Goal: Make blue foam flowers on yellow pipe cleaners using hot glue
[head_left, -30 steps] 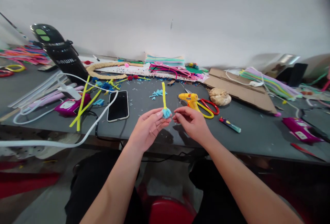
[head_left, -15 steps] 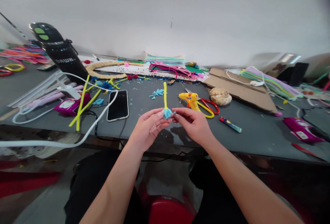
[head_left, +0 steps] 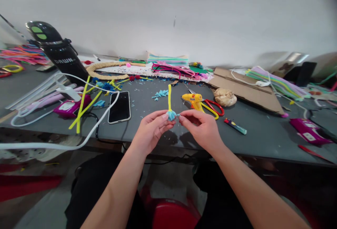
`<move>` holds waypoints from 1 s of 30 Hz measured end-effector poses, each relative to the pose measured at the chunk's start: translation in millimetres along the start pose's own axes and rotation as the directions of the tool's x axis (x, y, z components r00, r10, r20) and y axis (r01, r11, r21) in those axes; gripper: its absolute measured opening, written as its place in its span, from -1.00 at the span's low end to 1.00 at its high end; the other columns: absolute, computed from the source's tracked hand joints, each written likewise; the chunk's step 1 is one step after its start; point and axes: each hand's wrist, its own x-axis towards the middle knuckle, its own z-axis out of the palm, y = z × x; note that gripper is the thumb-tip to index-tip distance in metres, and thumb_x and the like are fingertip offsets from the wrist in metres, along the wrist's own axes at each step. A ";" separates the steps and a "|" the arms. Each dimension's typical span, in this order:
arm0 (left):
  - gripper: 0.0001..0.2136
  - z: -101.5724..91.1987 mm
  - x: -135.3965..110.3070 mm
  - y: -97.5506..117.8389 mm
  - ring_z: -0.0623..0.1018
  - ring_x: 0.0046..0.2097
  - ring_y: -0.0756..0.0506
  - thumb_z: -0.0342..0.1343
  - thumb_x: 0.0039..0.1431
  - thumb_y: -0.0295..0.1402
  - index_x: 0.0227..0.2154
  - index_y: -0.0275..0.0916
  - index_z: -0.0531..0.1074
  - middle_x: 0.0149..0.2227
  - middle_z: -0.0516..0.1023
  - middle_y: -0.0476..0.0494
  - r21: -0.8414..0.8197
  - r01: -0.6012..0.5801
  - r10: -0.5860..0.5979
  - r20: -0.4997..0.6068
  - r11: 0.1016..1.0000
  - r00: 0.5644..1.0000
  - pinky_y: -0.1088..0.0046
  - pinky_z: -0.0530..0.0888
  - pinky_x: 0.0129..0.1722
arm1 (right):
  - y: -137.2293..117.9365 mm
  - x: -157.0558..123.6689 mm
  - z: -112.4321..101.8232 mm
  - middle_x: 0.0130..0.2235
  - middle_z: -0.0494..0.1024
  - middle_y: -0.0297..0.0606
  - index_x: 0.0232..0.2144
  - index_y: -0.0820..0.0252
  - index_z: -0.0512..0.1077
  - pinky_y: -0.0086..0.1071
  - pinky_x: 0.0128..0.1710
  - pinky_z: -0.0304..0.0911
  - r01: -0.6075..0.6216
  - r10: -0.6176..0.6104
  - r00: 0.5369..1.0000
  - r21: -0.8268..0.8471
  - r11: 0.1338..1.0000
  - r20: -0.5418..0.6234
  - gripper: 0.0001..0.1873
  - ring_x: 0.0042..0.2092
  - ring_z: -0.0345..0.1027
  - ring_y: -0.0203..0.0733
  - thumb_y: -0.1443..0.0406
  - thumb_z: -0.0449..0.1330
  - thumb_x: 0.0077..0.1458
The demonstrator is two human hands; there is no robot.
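My left hand [head_left: 154, 128] is closed around a small pipe-cleaner flower, pinching its fuzzy light-blue head [head_left: 171, 116]. Its yellow pipe-cleaner stem [head_left: 169, 97] points straight up. Just to the right, my right hand [head_left: 200, 127] pinches a tiny light-blue pipe-cleaner piece [head_left: 178, 115] between thumb and forefinger, a small gap from the flower head. More cut light-blue pieces [head_left: 160, 95] lie on the desk behind the flower. A yellow hot glue gun [head_left: 192, 99] rests beyond my right hand, beside scissors [head_left: 214, 108] with red and yellow handles.
A phone [head_left: 119, 107] lies left of my hands, with a white cable [head_left: 98, 125] looping past it. Yellow pipe cleaners [head_left: 82, 108], a purple power strip [head_left: 68, 108] and a black bottle [head_left: 59, 55] are further left. Rightward are a lighter [head_left: 235, 126] and cardboard [head_left: 244, 92].
My right hand has drawn slightly right, away from the flower head, and the small blue piece at its fingertips shows more clearly. My left hand has barely moved.
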 end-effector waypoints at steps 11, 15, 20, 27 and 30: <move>-0.79 0.7 -2.5 -9.0 0.64 -0.23 -0.06 0.34 0.06 -0.36 -0.21 -0.28 0.62 -0.23 0.67 -0.20 0.136 -0.131 0.128 0.036 0.982 0.991 0.45 0.61 -0.16 | -9.1 -1.7 -3.5 -0.38 0.58 -0.31 -0.33 0.19 0.51 -0.41 -0.28 0.34 0.323 -0.358 0.934 -0.429 0.843 0.000 -0.93 -0.37 0.43 -0.28 0.36 0.20 0.17; -0.78 -0.3 -3.1 -9.1 0.63 -0.20 -0.07 0.34 0.06 -0.35 -0.21 -0.27 0.62 -0.21 0.67 -0.19 0.172 -0.159 0.154 0.040 0.972 0.987 0.44 0.60 -0.14 | -8.8 -1.2 -1.4 -0.37 0.55 -0.27 -0.30 0.22 0.50 -0.37 -0.26 0.31 0.385 -0.411 0.909 -0.515 0.766 0.068 -0.89 -0.33 0.41 -0.24 0.38 0.15 0.21; -0.77 0.4 -3.5 -10.3 0.63 -0.18 -0.08 0.35 0.05 -0.35 -0.21 -0.27 0.62 -0.20 0.67 -0.19 0.190 -0.168 0.164 0.037 0.967 0.986 0.41 0.60 -0.11 | -11.1 -1.5 1.8 -0.39 0.52 -0.24 -0.32 0.25 0.49 -0.36 -0.28 0.28 0.410 -0.423 0.899 -0.545 0.731 0.109 -0.87 -0.34 0.39 -0.23 0.38 0.13 0.22; -0.76 -0.1 -3.2 -11.8 0.63 -0.19 -0.08 0.36 0.03 -0.32 -0.22 -0.26 0.62 -0.21 0.67 -0.18 0.220 -0.168 0.166 0.024 0.961 0.986 0.41 0.59 -0.11 | -10.4 -1.5 3.4 -0.38 0.54 -0.23 -0.34 0.24 0.49 -0.34 -0.26 0.28 0.416 -0.406 0.902 -0.556 0.720 0.148 -0.84 -0.33 0.39 -0.21 0.36 0.12 0.25; -0.75 0.6 -3.5 -11.4 0.64 -0.19 -0.09 0.37 0.01 -0.31 -0.22 -0.27 0.62 -0.21 0.67 -0.19 0.223 -0.166 0.168 0.010 0.960 0.986 0.39 0.59 -0.11 | -10.3 -2.0 3.3 -0.36 0.55 -0.21 -0.33 0.25 0.50 -0.33 -0.24 0.29 0.417 -0.400 0.903 -0.549 0.724 0.159 -0.84 -0.31 0.40 -0.20 0.36 0.11 0.25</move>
